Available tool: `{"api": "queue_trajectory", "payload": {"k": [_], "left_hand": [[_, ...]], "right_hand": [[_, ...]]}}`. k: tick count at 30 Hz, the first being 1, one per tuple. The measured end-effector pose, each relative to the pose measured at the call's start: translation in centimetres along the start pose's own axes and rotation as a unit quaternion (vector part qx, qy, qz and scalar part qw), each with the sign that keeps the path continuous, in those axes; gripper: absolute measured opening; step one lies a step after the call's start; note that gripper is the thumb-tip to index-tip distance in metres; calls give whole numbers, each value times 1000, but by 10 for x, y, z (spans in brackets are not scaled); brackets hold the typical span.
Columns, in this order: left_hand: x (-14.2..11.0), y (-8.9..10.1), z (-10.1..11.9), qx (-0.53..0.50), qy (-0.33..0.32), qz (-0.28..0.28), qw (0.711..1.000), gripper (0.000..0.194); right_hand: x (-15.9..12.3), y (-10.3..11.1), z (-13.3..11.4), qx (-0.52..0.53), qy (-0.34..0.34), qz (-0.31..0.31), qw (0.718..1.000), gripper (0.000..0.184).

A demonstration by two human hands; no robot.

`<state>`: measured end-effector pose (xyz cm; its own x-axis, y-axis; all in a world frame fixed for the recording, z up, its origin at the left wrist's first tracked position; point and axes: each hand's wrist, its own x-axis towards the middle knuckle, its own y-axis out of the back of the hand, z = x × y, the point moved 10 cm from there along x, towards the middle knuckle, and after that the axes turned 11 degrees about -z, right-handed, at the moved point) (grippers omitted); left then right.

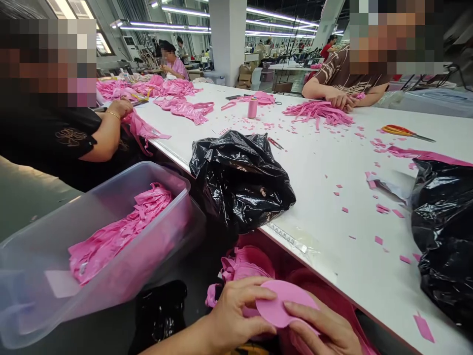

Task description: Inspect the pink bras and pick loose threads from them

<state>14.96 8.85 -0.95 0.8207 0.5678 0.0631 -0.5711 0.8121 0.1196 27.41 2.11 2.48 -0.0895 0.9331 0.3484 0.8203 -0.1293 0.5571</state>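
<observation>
Low in front of me, a thin pink bra pad (283, 296) with a rounded edge is held between both hands. My left hand (238, 305) pinches its left side, thumb below and fingers above. My right hand (325, 328) grips its right side, with fingertips lying across its face. Just beyond my hands, a bunched pink bra (247, 264) lies below the table edge. Darker pink material beneath is partly hidden by my hands and the pad.
A black plastic bag (244, 182) sits on the white table's (314, 197) near edge; another black bag (443, 236) is at right. A clear bin (148, 172) holds pink garments. Scissors (406, 132), a thread spool (252, 107) and pink scraps lie about. Two co-workers sit nearby.
</observation>
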Motion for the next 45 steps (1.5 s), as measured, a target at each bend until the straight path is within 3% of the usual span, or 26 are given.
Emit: {"api": "queue_trajectory", "payload": {"k": [3, 7, 9, 11, 14, 16, 18, 20, 22, 26, 31, 34, 38, 42, 45], "left_hand": [[0, -2, 5, 23, -48, 41, 998, 27], [-1, -1, 4, 19, -58, 101, 993, 12], [0, -5, -1, 15, -34, 103, 994, 6], [0, -9, -10, -12, 4, 100, 995, 5], [1, -17, -30, -112, 92, 94, 985, 26], [2, -23, -39, -156, 135, 75, 976, 38], [6, -26, -39, -150, 144, 54, 977, 32], [8, -27, -39, -124, 142, 38, 981, 20], [8, -29, -39, -106, 140, 23, 984, 15], [8, -40, -36, -84, 112, -17, 990, 3], [10, -53, -23, -33, 52, -83, 995, 9], [13, -59, -5, 42, -13, -137, 990, 6], [9, -68, 21, 129, -129, -191, 964, 23], [6, -63, 26, 157, -169, -133, 964, 18], [5, -58, 19, 139, -156, -89, 974, 13]], "right_hand": [[-9, 3, 5, 12, -24, 46, 999, 12], [-11, -1, 3, 30, -21, 32, 999, 19], [-14, -5, 3, 46, -24, 17, 999, 25], [-20, -9, 11, 68, -58, 28, 996, 16], [-36, -8, 34, 119, -162, 89, 976, 18], [-44, -13, 49, 169, -233, 93, 953, 42], [-45, -29, 58, 234, -282, 21, 930, 55], [-50, -52, 59, 328, -319, -74, 886, 49], [-58, -69, 56, 419, -338, -116, 834, 41], [-77, -82, 59, 520, -353, -48, 776, 34], [-92, -96, 67, 609, -370, 27, 701, 20], [-96, -99, 69, 645, -392, 49, 654, 18], [-101, -103, 71, 679, -418, 51, 602, 16], [-101, -106, 72, 689, -413, 41, 594, 15], [-99, -101, 69, 654, -402, -2, 641, 24]]}}
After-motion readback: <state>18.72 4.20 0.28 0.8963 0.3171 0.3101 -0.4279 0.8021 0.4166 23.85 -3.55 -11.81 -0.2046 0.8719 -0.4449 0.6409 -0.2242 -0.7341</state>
